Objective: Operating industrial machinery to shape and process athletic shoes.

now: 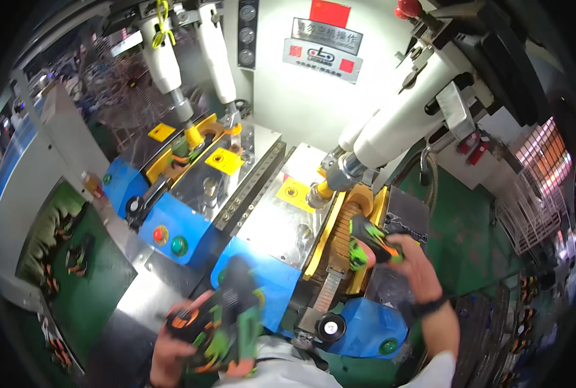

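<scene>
My right hand (418, 260) grips a green-black shoe (369, 240) at the yellow press cradle (351, 213); my left hand (178, 349) holds another shoe (226, 320).

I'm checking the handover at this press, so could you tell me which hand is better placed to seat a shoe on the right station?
Probably the right hand: it holds a black-and-green shoe right over the right station's yellow cradle. The left hand holds another shoe low, near the body.

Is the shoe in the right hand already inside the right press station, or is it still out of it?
Partly in. The right hand holds the black-and-green shoe over the yellow cradle of the right station; whether it sits fully down cannot be told.
</scene>
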